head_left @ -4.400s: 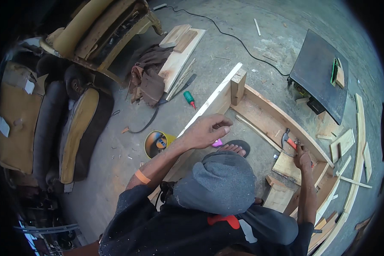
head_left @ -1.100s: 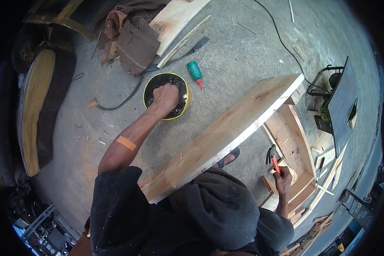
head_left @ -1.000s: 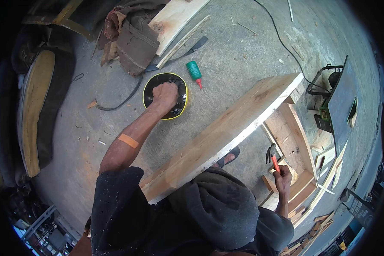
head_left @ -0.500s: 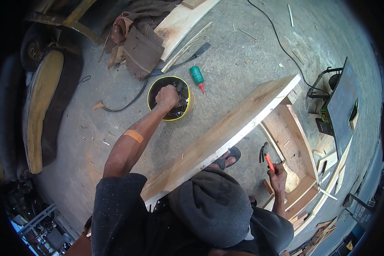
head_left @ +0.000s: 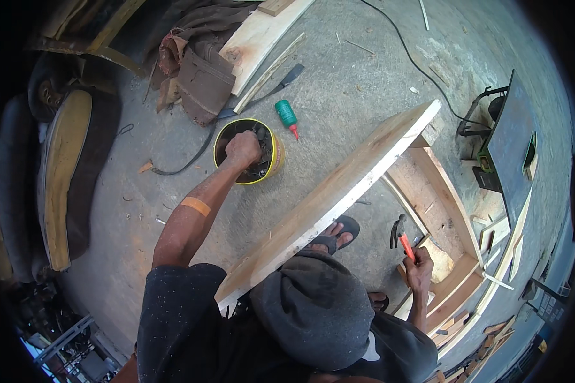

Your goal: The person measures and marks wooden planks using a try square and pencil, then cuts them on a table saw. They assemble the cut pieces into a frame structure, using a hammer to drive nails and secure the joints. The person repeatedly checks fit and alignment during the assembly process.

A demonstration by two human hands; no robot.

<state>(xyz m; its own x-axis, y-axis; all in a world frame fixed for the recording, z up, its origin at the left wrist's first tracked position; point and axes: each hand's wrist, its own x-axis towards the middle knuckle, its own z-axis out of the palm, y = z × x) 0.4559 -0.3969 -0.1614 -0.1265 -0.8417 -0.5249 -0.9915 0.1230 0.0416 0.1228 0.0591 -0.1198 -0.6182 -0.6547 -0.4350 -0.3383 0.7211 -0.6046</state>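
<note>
Over from above the long board, my left grip [head_left: 244, 148] has moved down into the yellow-rimmed bucket [head_left: 277, 159], while the hammer [head_left: 402, 236] has stayed in my right grip [head_left: 419, 270]. My right fingers are wrapped around its orange handle, and the head is raised near the middle of the wooden frame [head_left: 450, 186], apart from the boards. My left fingers look curled, but their tips are hidden among the dark bits in the bucket, so I cannot tell whether they pinch anything. The bucket stands on the floor [head_left: 338, 96] to the left of the frame, with a green bottle [head_left: 287, 115] lying just beside it on the far side. As far as I can judge, the frame is partly built: the long board [head_left: 338, 191] stands on edge at its left, the far side is up, and a crosspiece [head_left: 453, 281] sits at the near right. I cannot tell how firmly the corners are fixed. Still undone, by the look of it, is getting my left grip out of the bucket; the hammer is not striking anything. Loose wood strips [head_left: 521, 239] lie to the right of the frame.
</note>
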